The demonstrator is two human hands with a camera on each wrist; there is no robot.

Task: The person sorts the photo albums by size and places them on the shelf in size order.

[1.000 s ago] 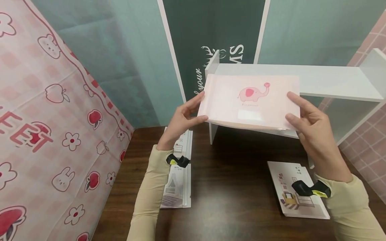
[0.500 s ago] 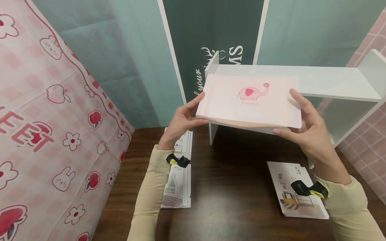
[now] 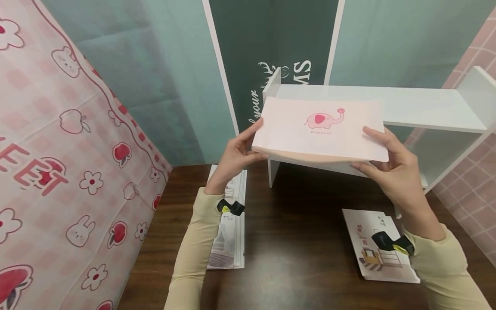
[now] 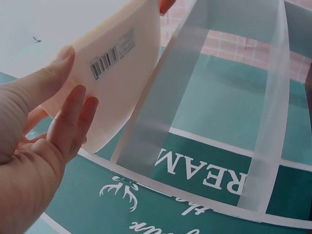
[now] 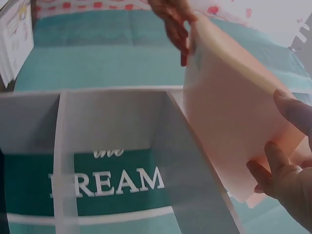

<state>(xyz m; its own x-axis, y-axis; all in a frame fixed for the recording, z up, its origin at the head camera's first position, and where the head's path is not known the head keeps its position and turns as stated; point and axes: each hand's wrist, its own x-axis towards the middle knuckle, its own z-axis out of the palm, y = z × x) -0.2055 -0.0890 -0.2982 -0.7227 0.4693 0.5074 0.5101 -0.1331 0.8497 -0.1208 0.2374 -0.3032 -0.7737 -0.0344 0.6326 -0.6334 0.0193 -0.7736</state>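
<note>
Head: below the left hand (image 3: 240,153) and right hand (image 3: 395,168), a dark bench (image 3: 294,241); beyond, a green backdrop (image 3: 273,30) and white shelf (image 3: 426,107). Both grip an elephant-printed book (image 3: 314,129) between them. Left wrist: barcode (image 4: 111,56) just beyond the hand. Right wrist: shelf alongside.

A pink checked apple-print cloth (image 3: 104,196) hangs left of the dark wood-grain bench (image 3: 294,241); a white shelf unit (image 3: 422,107) stands before a teal-and-green backdrop (image 3: 155,94), with pink tile-patterned wall (image 3: 461,202) at right.
</note>
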